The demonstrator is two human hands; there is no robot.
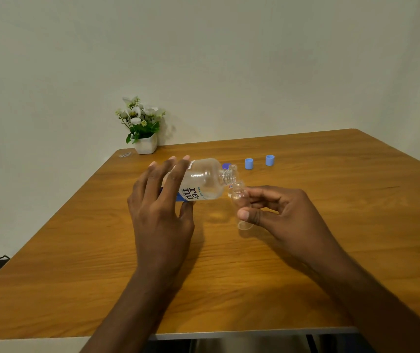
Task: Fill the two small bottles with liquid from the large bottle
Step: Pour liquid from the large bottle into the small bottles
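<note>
My left hand [162,215] holds the large clear bottle [204,180] with a white and blue label, tipped on its side with its open neck pointing right. Its mouth sits just above the mouth of a small clear bottle [240,200], which my right hand [280,215] pinches between thumb and fingers above the table. A second small clear bottle [233,168] stands upright behind the large bottle's neck, partly hidden. Two light blue caps [249,164] [269,160] stand on the table beyond. A darker blue cap [226,165] peeks out behind the large bottle.
The wooden table [331,250] has its front edge near me and its left edge running diagonally. A white pot of flowers [142,128] stands at the far left corner against the wall, with a small shiny object [125,155] beside it.
</note>
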